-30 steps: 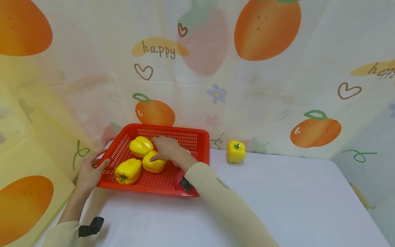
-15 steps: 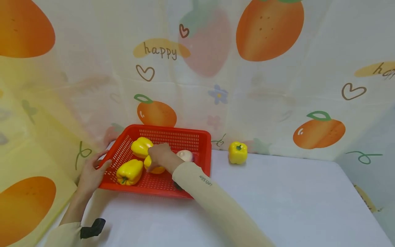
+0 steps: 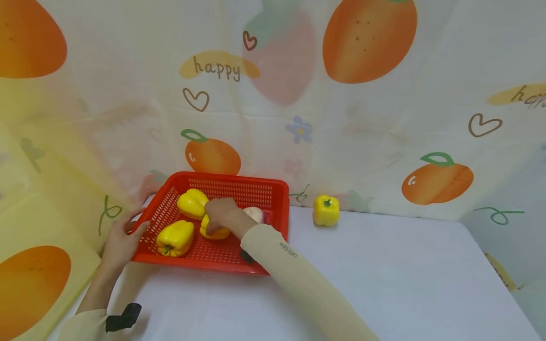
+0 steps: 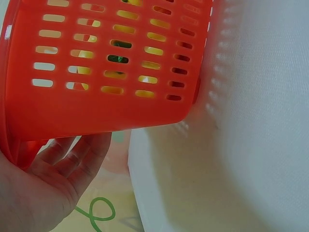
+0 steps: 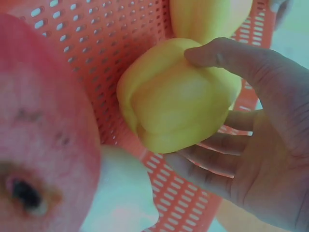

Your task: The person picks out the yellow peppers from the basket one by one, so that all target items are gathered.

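To hold the yellow pepper [image 5: 169, 99] well, I'd keep the pressure even across its smooth, bulging sides and avoid nudging the second pepper [image 5: 210, 18] just beyond. The fingers [image 5: 200, 175] of my right hand [image 5: 275, 145] are clamped on it, thumb over one side, the rest round the other. It's inside the red basket [image 3: 233, 178]; whether it touches the bottom, I can't tell. My left hand [image 3: 121, 240] grips the basket's end, which should steady it.

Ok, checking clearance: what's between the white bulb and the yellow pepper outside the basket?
In the head view, the red basket's right wall, then bare white tabletop.
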A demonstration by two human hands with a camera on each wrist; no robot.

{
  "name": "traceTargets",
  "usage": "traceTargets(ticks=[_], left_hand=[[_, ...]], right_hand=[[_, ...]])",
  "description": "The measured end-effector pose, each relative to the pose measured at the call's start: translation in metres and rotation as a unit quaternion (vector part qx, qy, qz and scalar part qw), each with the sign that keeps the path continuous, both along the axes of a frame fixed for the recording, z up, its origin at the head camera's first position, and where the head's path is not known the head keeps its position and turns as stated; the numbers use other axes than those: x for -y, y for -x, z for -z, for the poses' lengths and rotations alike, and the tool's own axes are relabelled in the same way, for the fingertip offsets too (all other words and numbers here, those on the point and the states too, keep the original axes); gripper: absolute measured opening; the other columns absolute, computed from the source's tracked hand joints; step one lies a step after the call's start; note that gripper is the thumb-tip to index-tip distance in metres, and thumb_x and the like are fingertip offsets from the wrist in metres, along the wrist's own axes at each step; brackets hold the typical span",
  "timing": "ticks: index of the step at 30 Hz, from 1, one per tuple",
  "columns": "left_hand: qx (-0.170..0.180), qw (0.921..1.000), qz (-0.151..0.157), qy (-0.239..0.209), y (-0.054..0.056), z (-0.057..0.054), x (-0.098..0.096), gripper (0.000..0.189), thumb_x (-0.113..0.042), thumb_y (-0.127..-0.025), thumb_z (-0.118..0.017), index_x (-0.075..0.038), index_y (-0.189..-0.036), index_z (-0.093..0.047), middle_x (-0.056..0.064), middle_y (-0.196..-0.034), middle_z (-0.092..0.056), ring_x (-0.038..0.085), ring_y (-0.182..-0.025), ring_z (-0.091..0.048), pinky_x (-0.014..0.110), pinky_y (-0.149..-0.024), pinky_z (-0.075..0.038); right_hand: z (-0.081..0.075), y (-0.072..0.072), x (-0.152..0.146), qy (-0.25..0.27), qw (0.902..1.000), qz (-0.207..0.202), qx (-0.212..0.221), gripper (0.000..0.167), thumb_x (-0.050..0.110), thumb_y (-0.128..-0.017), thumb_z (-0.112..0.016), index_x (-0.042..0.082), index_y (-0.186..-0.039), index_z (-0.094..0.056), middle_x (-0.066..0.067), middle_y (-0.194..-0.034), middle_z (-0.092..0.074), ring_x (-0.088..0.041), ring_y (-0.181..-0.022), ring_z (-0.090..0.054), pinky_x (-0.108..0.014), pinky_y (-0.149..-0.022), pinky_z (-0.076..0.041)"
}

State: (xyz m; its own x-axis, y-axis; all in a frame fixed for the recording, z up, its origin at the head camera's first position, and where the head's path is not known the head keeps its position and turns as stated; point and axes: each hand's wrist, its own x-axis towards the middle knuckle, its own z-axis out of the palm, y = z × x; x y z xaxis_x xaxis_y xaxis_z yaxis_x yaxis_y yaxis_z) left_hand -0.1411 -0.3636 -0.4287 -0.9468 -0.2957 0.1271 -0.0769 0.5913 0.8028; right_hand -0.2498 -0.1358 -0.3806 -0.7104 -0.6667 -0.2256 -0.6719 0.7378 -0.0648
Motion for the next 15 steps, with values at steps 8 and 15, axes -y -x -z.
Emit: traceTargets(ticks=[8, 15], left_hand=[[0.002, 1.0000, 0.003, -0.007, -0.001, 0.000, 0.001, 0.056, -0.029, -0.102, -0.051, -0.001, -0.149, -0.037, 0.037, -0.122, -0.055, 0.001, -0.077, -0.058, 0.023, -0.060, -0.053], [0.003, 1.0000, 0.000, -0.003, 0.000, -0.001, 0.000, 0.056, -0.029, -0.102, -0.050, -0.002, -0.149, -0.037, 0.038, -0.122, -0.055, 0.002, -0.076, -0.058, 0.022, -0.060, -0.053]], right_hand=[[-0.012, 0.002, -0.010, 0.063, 0.9971, 0.013, 0.040, 0.038, 0.046, -0.080, -0.076, 0.017, -0.099, -0.059, 0.006, -0.080, -0.055, -0.009, -0.071, -0.051, -0.022, -0.061, -0.043], [-0.026, -0.007, -0.024, 0.142, 0.9852, 0.031, 0.090, 0.077, 0.041, -0.080, -0.077, 0.015, -0.145, -0.046, 0.002, -0.122, -0.052, -0.010, -0.094, -0.051, -0.021, -0.079, -0.047]])
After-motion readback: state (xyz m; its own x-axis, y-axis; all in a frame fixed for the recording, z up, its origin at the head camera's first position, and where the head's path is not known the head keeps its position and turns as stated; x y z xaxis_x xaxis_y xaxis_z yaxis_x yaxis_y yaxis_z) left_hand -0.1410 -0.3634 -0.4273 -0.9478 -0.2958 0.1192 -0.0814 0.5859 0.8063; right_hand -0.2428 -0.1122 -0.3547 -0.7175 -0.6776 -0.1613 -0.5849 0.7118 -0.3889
